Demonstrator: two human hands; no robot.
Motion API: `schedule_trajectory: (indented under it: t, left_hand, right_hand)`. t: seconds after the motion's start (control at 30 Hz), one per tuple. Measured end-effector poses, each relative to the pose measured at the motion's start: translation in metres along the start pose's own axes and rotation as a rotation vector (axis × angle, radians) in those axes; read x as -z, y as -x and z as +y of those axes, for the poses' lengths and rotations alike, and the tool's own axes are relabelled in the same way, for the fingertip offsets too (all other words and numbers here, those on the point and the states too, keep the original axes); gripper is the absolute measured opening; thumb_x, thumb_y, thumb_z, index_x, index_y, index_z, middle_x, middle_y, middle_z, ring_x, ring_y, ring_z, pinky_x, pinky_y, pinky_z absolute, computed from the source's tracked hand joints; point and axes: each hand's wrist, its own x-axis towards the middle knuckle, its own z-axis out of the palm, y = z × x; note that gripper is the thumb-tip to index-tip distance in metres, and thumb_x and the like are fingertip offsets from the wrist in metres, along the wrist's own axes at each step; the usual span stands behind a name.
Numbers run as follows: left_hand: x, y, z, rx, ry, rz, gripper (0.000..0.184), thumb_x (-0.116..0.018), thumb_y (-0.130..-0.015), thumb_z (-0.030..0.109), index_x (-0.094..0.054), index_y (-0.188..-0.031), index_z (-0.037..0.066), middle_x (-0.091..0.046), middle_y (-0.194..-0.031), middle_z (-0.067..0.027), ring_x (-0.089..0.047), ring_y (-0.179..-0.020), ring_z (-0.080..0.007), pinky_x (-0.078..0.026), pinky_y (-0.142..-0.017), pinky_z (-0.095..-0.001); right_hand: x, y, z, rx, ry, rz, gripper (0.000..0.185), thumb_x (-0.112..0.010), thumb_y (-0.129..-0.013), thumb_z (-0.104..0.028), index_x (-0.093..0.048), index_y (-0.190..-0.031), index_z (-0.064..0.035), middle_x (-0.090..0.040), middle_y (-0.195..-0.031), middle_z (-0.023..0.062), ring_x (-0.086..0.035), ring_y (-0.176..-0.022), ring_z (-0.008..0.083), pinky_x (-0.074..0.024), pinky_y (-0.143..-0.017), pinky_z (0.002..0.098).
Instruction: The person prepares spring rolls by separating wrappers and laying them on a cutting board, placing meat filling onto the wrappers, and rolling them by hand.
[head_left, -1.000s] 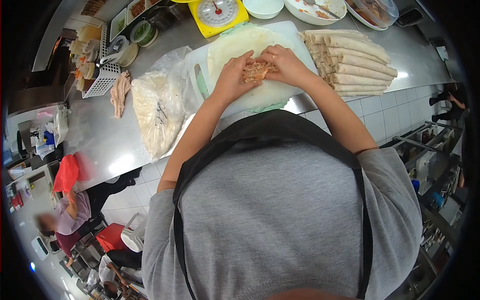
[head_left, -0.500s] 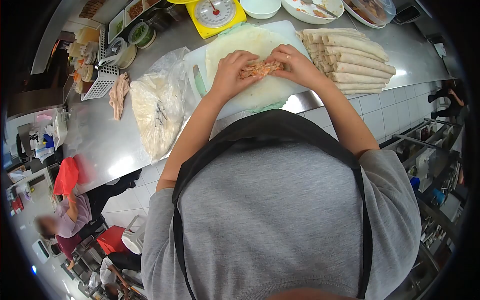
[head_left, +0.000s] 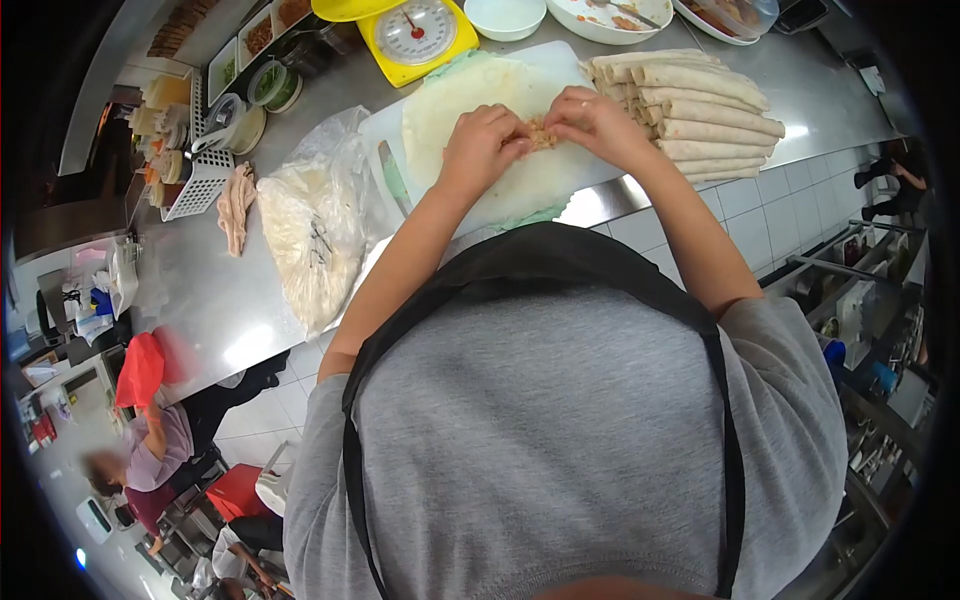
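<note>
A pale round wrapper sheet lies on a white cutting board with green cloth or paper showing at its edges. On the sheet sits a small mound of reddish-brown shredded filling. My left hand presses its curled fingers against the mound's left end. From the right, my right hand pinches the other end with thumb and fingers. Part of the filling is hidden under the fingertips. Right of the board, long rolled wraps are stacked in layers.
Left of the board is a plastic bag of pale wrapper sheets. A yellow scale, a white bowl and a bowl with a utensil stand behind. A crumpled cloth lies beside a white basket. Other people stand farther off.
Both hands have shifted over the filling; my left fingers now cover more of its left end, and less filling shows between the hands. The whole view has moved slightly.
</note>
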Motion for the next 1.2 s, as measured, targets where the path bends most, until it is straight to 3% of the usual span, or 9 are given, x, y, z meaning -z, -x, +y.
schedule_trajectory:
  t: [0.17,0.27,0.37,0.43,0.63,0.7,1.0,1.13,1.2]
  left_hand:
    - [-0.006,-0.005,-0.003,-0.072,-0.104,-0.007,0.016,-0.074,-0.067,0.013,-0.063,-0.075,0.004,-0.06,-0.076,-0.0073,-0.057,-0.074,-0.0254,-0.045,-0.067,-0.0357]
    - [-0.002,-0.005,0.001,-0.017,-0.022,-0.064,0.027,-0.076,-0.066,0.014,-0.065,-0.088,0.005,-0.062,-0.081,-0.0089,-0.059,-0.08,-0.0272,-0.047,-0.073,-0.0362]
    - [-0.008,-0.006,0.004,-0.069,-0.072,0.132,0.045,-0.077,-0.064,0.017,-0.062,-0.105,0.005,-0.063,-0.089,-0.0105,-0.06,-0.087,-0.0291,-0.047,-0.078,-0.0376]
    - [-0.014,-0.006,0.001,0.023,-0.117,-0.054,0.063,-0.08,-0.062,0.021,-0.056,-0.117,0.005,-0.064,-0.098,-0.0121,-0.059,-0.095,-0.0303,-0.047,-0.082,-0.0387]
    - [-0.011,-0.005,0.009,0.067,-0.166,-0.009,0.076,-0.08,-0.062,0.022,-0.047,-0.129,0.007,-0.064,-0.099,-0.0117,-0.059,-0.094,-0.0294,-0.046,-0.082,-0.0393]
    - [-0.014,-0.004,0.009,0.07,-0.15,-0.003,0.077,-0.08,-0.063,0.02,-0.045,-0.131,0.008,-0.065,-0.098,-0.0113,-0.059,-0.093,-0.0292,-0.046,-0.081,-0.0394]
    - [-0.026,-0.01,0.007,0.165,-0.097,-0.108,0.078,-0.078,-0.065,0.014,-0.042,-0.134,0.008,-0.065,-0.097,-0.0117,-0.06,-0.092,-0.0295,-0.047,-0.082,-0.039]
    - [-0.01,-0.007,0.011,-0.002,-0.106,0.072,0.079,-0.079,-0.064,0.012,-0.041,-0.133,0.007,-0.066,-0.094,-0.013,-0.063,-0.089,-0.0278,-0.05,-0.08,-0.0364]
    - [-0.002,-0.005,0.006,0.104,-0.037,0.012,0.077,-0.079,-0.064,0.013,-0.042,-0.132,0.006,-0.066,-0.092,-0.0125,-0.062,-0.088,-0.0284,-0.049,-0.079,-0.0387]
  right_hand:
    - [-0.013,0.0,0.008,0.025,0.067,-0.02,0.009,-0.065,-0.077,-0.005,-0.064,-0.086,-0.004,-0.058,-0.084,0.0064,-0.059,-0.081,0.0226,-0.0479,-0.071,0.0328]
    - [-0.012,-0.002,0.012,-0.024,0.046,-0.051,0.008,-0.065,-0.077,-0.004,-0.063,-0.085,-0.0038,-0.058,-0.083,0.0067,-0.059,-0.078,0.0231,-0.048,-0.069,0.0333]
    - [-0.01,-0.003,0.011,-0.049,0.024,-0.082,0.009,-0.065,-0.076,-0.003,-0.063,-0.085,-0.0041,-0.058,-0.083,0.0067,-0.059,-0.076,0.0235,-0.0483,-0.069,0.0336]
    - [-0.01,-0.005,0.016,-0.036,0.016,-0.098,0.011,-0.066,-0.076,-0.004,-0.062,-0.086,-0.0037,-0.058,-0.083,0.0068,-0.059,-0.077,0.0237,-0.0483,-0.07,0.0336]
    - [0.001,-0.003,-0.003,-0.059,-0.051,-0.041,0.024,-0.071,-0.072,-0.007,-0.061,-0.093,-0.0019,-0.058,-0.086,0.0073,-0.058,-0.085,0.0244,-0.0475,-0.076,0.0339]
    - [-0.002,0.0,-0.003,-0.042,-0.047,0.045,0.027,-0.072,-0.071,-0.008,-0.061,-0.095,-0.0015,-0.058,-0.087,0.0074,-0.057,-0.087,0.0244,-0.047,-0.078,0.0341]
    - [-0.006,0.0,0.019,-0.077,0.016,-0.141,0.029,-0.073,-0.069,-0.011,-0.064,-0.096,-0.0043,-0.057,-0.095,0.0083,-0.056,-0.089,0.0254,-0.0466,-0.08,0.0352]
    - [0.0,-0.001,-0.001,0.023,0.047,0.005,0.022,-0.071,-0.072,-0.013,-0.065,-0.092,-0.0067,-0.058,-0.091,0.0061,-0.056,-0.091,0.0249,-0.0463,-0.079,0.0361]
    - [-0.002,-0.006,-0.007,0.1,0.116,0.085,0.018,-0.069,-0.074,-0.013,-0.066,-0.09,-0.0082,-0.058,-0.088,0.0054,-0.055,-0.092,0.0248,-0.0463,-0.078,0.0372]
